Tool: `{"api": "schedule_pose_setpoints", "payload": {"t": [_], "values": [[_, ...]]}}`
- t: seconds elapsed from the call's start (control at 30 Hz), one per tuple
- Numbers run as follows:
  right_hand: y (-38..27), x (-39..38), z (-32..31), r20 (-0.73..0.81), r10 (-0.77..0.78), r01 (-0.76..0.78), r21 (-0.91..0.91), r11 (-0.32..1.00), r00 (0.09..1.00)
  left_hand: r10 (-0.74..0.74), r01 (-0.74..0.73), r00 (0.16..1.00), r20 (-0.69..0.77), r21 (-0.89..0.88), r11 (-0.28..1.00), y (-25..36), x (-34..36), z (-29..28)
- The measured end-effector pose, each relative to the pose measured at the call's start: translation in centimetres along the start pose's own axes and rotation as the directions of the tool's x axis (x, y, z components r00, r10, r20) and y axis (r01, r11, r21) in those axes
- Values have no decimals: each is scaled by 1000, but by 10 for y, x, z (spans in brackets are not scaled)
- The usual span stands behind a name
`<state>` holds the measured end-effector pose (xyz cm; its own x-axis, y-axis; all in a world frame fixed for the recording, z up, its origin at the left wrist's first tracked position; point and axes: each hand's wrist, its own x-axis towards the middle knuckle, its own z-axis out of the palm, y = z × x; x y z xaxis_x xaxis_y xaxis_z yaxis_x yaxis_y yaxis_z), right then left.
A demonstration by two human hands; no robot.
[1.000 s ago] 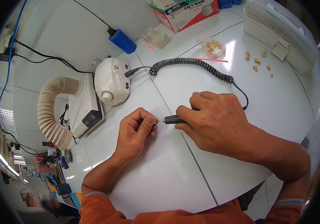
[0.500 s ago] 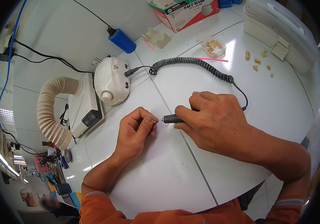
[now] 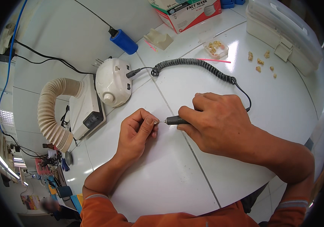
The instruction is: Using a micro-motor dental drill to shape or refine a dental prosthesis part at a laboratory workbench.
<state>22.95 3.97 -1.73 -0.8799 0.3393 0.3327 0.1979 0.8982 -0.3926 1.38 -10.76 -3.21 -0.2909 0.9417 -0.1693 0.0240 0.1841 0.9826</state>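
Observation:
My left hand (image 3: 137, 134) is closed, thumb and forefinger pinched on a small piece (image 3: 155, 122), too small to make out. My right hand (image 3: 217, 125) grips a black rotary handpiece (image 3: 175, 120), whose thin metal bit points left and meets the pinched fingertips. A coiled black cord (image 3: 192, 61) runs from the handpiece to a white control unit (image 3: 112, 87) with a knob, up and left of my hands on the white tiled table (image 3: 158, 178).
A suction machine (image 3: 87, 113) with ribbed hose stands left. Behind are a blue cylinder (image 3: 124, 41), mask box (image 3: 186, 19), holder (image 3: 157, 39), pink stick (image 3: 215, 61) and small container (image 3: 215, 50). At right sit tan pieces (image 3: 260, 61) and a plastic case (image 3: 283, 38). A person (image 3: 58, 210) is at lower left.
My hands keep their places, with only very slight shifts of the fingers and the handpiece at the left fingertips.

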Motion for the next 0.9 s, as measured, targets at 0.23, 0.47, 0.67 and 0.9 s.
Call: {"api": "schedule_pose_setpoints", "payload": {"t": [0.23,0.47,0.67,0.9], "values": [[1,0,2,-4,-16,16,-11,1000,1000,-24,23,999,26,28,999,2,0,-2],[1,1,1,4,-26,26,-7,1000,1000,-10,8,997,70,29,1000,3,1,-4],[0,1,1,21,-18,18,2,1000,1000,-3,0,996,84,34,999,3,1,-3],[2,1,-1,22,-25,25,12,1000,999,-25,23,995,93,23,999,6,1,-2]]}}
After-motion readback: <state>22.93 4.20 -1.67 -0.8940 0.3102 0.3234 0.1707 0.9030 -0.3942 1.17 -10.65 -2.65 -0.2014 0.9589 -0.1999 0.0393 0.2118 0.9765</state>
